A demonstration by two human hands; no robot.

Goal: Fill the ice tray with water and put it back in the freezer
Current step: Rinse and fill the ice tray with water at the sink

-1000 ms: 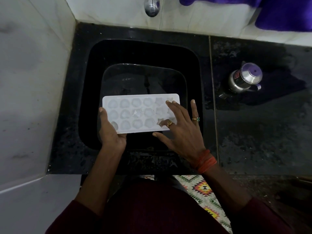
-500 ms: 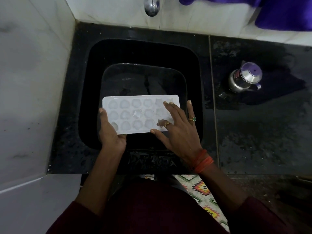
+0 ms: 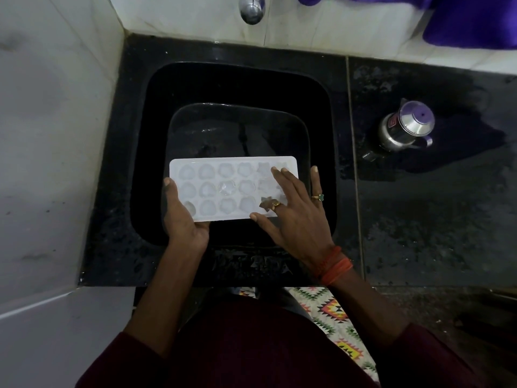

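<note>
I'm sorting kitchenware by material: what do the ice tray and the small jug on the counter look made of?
The ice tray looks like white, slightly translucent plastic, matte; its moulded cups look faintly see-through. The jug seems polished steel, with bright reflections on its body; its purple lid may be plastic.

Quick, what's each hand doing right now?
Left hand: holds the ice tray by its left end, thumb on top.
Right hand: open, straight fingers resting flat on the tray's right end.
</note>
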